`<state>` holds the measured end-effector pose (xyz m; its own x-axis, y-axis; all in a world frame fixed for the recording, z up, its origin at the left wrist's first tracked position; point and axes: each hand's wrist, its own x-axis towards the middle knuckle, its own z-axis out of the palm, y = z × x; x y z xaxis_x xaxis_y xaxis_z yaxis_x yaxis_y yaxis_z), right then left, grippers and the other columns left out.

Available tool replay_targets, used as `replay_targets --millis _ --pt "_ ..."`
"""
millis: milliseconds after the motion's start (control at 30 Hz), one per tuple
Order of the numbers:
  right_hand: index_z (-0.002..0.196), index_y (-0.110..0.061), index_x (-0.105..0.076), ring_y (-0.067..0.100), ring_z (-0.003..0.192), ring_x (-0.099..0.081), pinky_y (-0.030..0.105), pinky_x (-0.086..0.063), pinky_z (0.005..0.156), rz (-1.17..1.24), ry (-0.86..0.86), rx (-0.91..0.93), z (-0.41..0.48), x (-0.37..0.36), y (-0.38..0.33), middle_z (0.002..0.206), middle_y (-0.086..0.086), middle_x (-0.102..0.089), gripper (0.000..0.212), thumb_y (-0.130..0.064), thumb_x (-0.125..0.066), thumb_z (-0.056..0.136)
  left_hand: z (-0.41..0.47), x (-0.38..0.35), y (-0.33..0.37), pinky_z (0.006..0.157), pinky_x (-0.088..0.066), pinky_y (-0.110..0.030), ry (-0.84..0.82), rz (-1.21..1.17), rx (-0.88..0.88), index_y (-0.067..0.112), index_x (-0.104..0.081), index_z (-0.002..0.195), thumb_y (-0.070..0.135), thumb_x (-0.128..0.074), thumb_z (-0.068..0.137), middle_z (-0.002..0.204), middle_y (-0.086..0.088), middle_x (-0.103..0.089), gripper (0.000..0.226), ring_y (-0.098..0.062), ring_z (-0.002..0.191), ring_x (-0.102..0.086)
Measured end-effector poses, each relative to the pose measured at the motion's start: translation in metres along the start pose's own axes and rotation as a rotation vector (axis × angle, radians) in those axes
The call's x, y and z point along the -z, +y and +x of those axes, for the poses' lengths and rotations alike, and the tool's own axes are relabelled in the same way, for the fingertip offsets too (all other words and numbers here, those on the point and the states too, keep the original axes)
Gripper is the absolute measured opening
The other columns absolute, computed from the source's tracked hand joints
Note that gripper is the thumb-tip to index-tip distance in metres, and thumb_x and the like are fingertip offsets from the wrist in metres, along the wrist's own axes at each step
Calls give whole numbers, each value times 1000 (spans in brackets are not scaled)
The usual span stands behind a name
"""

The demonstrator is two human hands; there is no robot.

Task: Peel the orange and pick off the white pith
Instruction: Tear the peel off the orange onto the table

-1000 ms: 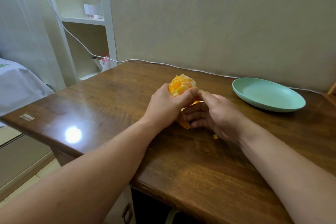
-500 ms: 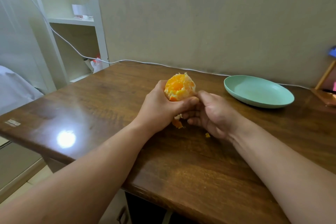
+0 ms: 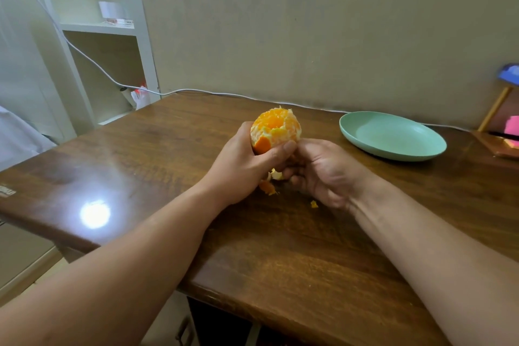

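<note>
Orange flesh bare on top, and the orange (image 3: 276, 128) is mostly stripped: patchy white pith, one rind patch (image 3: 263, 144) low on its left. Mid-counter (image 3: 280, 247), the left hand (image 3: 238, 168) grips it aloft, fingers wrapped, thumb across. Just right, the right hand (image 3: 323, 171) curls its fingers underneath; whether they hold anything, I cannot tell.

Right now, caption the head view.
Left hand grips a mostly peeled orange over the table; right hand curls just below it.
</note>
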<state>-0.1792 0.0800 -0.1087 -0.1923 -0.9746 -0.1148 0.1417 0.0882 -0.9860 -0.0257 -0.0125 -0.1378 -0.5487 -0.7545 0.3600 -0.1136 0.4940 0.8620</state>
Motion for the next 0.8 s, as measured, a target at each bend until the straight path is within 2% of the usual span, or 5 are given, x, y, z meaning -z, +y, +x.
replay_targets --millis 233,367,467,700,800 --pt "112 -4 -68 9 57 -56 20 -46 48 11 19 8 5 -1 0 71 4 -63 24 -17 -49 112 0 -1 2 68 -59 -28 17 -68 9 25 -54 129 69 -72 85 106 -2 -72 65 -16 81 -73" --pt "105 -8 -68 9 55 -50 20 -39 47 -38 27 36 7 0 2 67 1 -59 21 -19 -51 111 1 -1 -1 69 -61 -36 -11 -109 12 25 -55 128 67 -75 89 105 -7 -72 60 -21 81 -73" --pt "96 -11 -66 10 54 -48 21 -36 47 -38 30 71 7 2 4 65 1 -57 24 -21 -50 111 2 -2 0 73 -61 -47 -24 -194 19 18 -57 126 70 -74 85 98 -10 -72 69 -23 77 -70" --pt "119 5 -65 14 57 -54 29 -39 52 -178 59 172 10 4 6 72 6 -63 31 -19 -46 113 2 0 1 72 -57 -46 -36 -230 32 13 -58 127 69 -71 86 89 -7 -71 71 -21 73 -67" --pt "117 5 -66 13 56 -55 28 -40 53 -229 85 189 10 7 7 72 6 -63 34 -23 -47 113 1 -1 1 74 -59 -47 -51 -217 42 15 -57 128 68 -72 87 94 -9 -72 69 -23 76 -68"
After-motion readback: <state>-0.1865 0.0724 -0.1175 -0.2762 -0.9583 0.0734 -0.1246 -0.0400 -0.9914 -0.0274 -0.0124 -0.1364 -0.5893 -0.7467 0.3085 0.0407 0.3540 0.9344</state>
